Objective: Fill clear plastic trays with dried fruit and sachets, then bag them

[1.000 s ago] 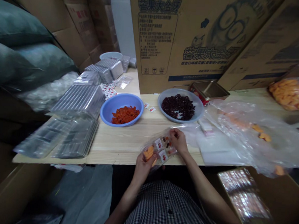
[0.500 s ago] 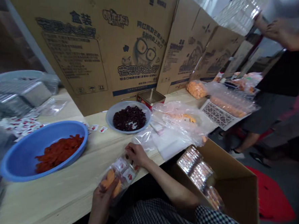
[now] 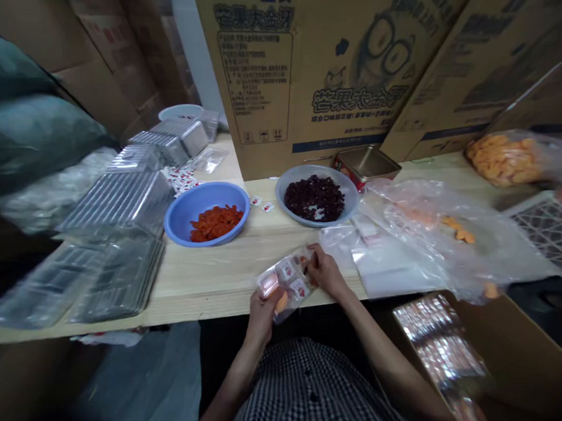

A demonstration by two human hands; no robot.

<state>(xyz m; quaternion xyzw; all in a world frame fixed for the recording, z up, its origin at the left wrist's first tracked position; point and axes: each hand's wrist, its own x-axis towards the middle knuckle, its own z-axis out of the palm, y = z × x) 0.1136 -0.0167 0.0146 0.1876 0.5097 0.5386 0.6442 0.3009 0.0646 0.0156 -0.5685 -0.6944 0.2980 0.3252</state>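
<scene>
A clear plastic tray (image 3: 286,279) with orange pieces, small white-and-red packets and dark bits in its compartments is held at the table's front edge. My left hand (image 3: 262,310) grips its near left end, thumb over the orange pieces. At the far right end, my right hand (image 3: 324,268) has its fingers closed on the tray's edge beside the dark bits; its fingertips are partly hidden. Beyond the tray stand a blue bowl (image 3: 175,220) of red-orange strips and a pale bowl (image 3: 284,198) of dark red dried fruit. Two small packets (image 3: 267,206) lie between the bowls.
Stacked clear trays (image 3: 119,204) fill the table's left side. Plastic bags (image 3: 401,269) with a few orange pieces lie to the right. A cardboard box (image 3: 515,339) holding filled packs (image 3: 439,338) stands low at right. Tall cartons (image 3: 261,133) line the back, behind a square tin (image 3: 367,162).
My view has swung left, bringing the stacked trays into sight and losing the person at right. Both hands still hold the tray.
</scene>
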